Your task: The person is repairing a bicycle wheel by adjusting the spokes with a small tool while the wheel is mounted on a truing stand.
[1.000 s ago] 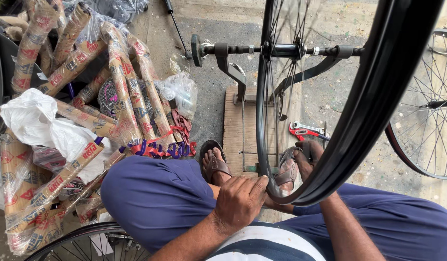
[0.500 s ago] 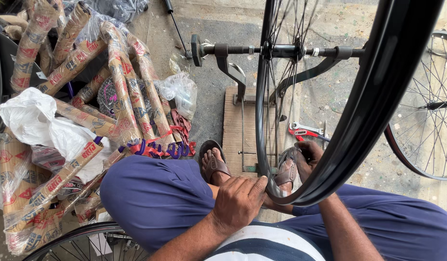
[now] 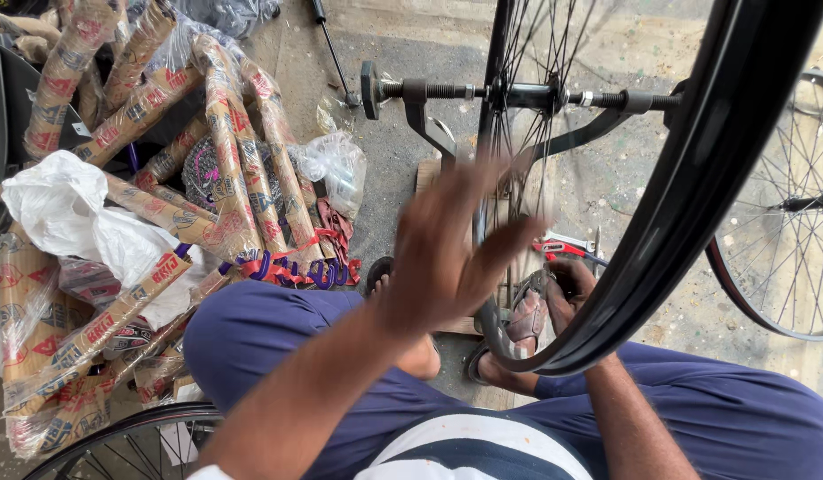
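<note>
Head view: left hand (image 3: 447,258), motion-blurred, is raised with its grip wide, fingers spread, just beside the black wheel (image 3: 642,240) and holding nothing. Right hand (image 3: 567,289) is low inside the rim; its grip cannot be told. The wheel's axle sits in a stand (image 3: 429,120).

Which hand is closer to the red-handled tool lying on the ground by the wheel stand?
Right. The right hand sits low at the wheel rim, just below the red-handled tool. The left hand, blurred, is raised farther left, in front of the spokes.
</note>
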